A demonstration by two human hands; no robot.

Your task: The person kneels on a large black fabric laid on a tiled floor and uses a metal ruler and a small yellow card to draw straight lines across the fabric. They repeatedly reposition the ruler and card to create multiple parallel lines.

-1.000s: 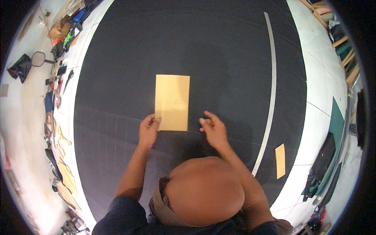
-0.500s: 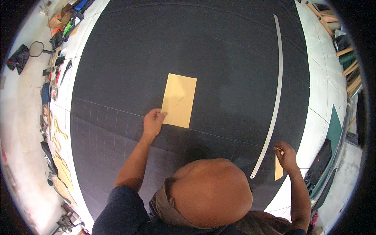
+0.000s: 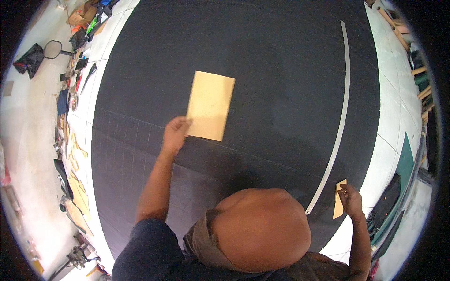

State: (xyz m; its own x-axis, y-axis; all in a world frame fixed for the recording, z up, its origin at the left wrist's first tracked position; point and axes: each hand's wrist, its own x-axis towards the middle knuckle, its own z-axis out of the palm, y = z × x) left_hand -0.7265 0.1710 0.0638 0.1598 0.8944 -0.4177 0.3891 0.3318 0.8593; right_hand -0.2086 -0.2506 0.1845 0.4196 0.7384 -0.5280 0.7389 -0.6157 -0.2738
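Note:
A yellow rectangular card (image 3: 210, 105) is at the middle of a large black cloth (image 3: 281, 103). My left hand (image 3: 176, 133) pinches it by its lower left edge. I cannot tell whether the card touches the cloth or hangs just above it. At the right, near the cloth's edge, my right hand (image 3: 351, 201) has its fingers closed on a narrow yellow card strip (image 3: 338, 206). A small pale bit shows at the fingertips, too small to name. Left of that hand lies a long metal ruler (image 3: 347, 79), bent in the view.
Faint chalk lines cross the cloth, which lies on a white table (image 3: 391, 112). Along the left edge are black scissors (image 3: 89, 77), yellow-handled scissors (image 3: 77, 152) and yellow cut pieces (image 3: 78, 192). Green cloth (image 3: 406, 157) and fabric rolls (image 3: 393, 28) stand at the right.
My left hand has carried the yellow card away from me and slightly left. My right hand has drawn back a little toward me, baring the strip's upper end. The whole view has shifted somewhat.

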